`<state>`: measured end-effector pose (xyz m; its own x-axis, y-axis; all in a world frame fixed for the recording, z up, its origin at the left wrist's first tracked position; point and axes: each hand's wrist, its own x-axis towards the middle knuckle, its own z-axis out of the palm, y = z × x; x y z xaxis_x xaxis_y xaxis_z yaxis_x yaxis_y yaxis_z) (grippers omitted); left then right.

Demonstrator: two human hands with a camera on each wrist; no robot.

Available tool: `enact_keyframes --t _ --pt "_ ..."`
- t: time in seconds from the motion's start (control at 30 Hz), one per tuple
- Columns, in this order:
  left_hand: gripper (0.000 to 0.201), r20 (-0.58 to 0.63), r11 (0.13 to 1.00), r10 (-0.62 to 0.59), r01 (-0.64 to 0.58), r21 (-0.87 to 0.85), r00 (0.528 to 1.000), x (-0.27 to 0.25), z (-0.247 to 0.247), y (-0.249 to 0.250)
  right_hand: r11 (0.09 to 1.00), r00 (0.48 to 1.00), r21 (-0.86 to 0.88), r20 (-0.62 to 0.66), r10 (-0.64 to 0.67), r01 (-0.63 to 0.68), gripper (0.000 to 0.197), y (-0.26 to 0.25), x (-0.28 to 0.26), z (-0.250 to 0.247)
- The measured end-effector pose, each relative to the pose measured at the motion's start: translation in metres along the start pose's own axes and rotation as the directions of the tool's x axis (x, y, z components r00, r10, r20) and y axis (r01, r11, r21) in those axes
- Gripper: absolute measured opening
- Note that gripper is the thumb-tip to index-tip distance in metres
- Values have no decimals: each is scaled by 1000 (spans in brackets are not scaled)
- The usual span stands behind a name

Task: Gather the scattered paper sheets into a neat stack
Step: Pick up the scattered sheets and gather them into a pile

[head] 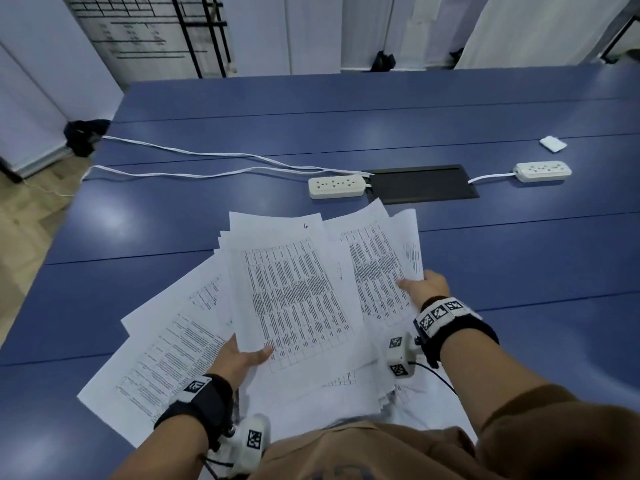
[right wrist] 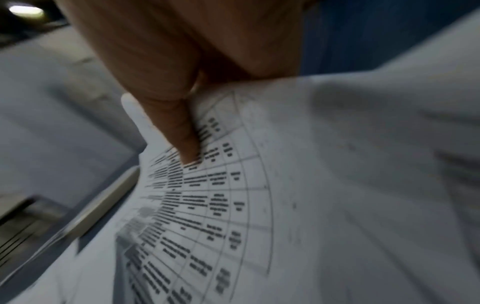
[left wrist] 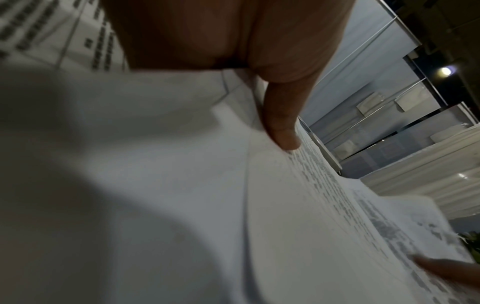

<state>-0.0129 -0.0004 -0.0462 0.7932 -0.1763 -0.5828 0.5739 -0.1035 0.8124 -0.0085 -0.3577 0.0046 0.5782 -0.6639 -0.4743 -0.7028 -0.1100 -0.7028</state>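
Note:
Several white paper sheets (head: 294, 292) printed with tables lie fanned out over the near part of the blue table (head: 519, 254). My left hand (head: 242, 358) holds the near edge of the top sheets, thumb on top and fingers hidden beneath. In the left wrist view the thumb of my left hand (left wrist: 280, 123) presses on the paper sheets (left wrist: 298, 216). My right hand (head: 424, 287) grips the right side of the fan, thumb on a printed page. In the right wrist view the thumb of my right hand (right wrist: 179, 127) pins the paper sheets (right wrist: 233, 205). More sheets lie flat at the lower left (head: 152, 368).
Two white power strips (head: 336, 186) (head: 543, 171) with white cables (head: 194, 154) lie beyond the papers, beside a black cable hatch (head: 424, 184). A small white packet (head: 553, 144) sits at the far right. The table's left edge (head: 65, 216) drops to a wooden floor.

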Motion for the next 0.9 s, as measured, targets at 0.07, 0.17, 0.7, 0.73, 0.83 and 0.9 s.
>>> enact_keyframes --t 0.07,0.17,0.7,0.73,0.83,0.9 --pt "125 0 1000 -2 2 2 1000 1 -1 -2 980 987 -143 -70 -147 136 16 -15 -7 -4" --pt "107 -22 1000 -14 14 5 1000 -1 2 0 929 908 -175 -213 -360 327 14 -54 -24 -26" --pt "79 -128 1000 -1 -1 -9 992 -12 16 12 939 934 149 136 -330 310 41 -39 -55 22" --pt "102 -132 1000 -3 3 -3 991 -11 15 13 957 941 93 180 -287 275 45 -27 -54 34" --pt "127 -103 998 -30 35 46 994 -9 15 12 983 919 -26 361 -159 180 63 -1 -50 62" --pt "102 -75 999 -19 22 44 997 -11 16 10 958 863 -141 482 -154 250 65 5 -51 73"
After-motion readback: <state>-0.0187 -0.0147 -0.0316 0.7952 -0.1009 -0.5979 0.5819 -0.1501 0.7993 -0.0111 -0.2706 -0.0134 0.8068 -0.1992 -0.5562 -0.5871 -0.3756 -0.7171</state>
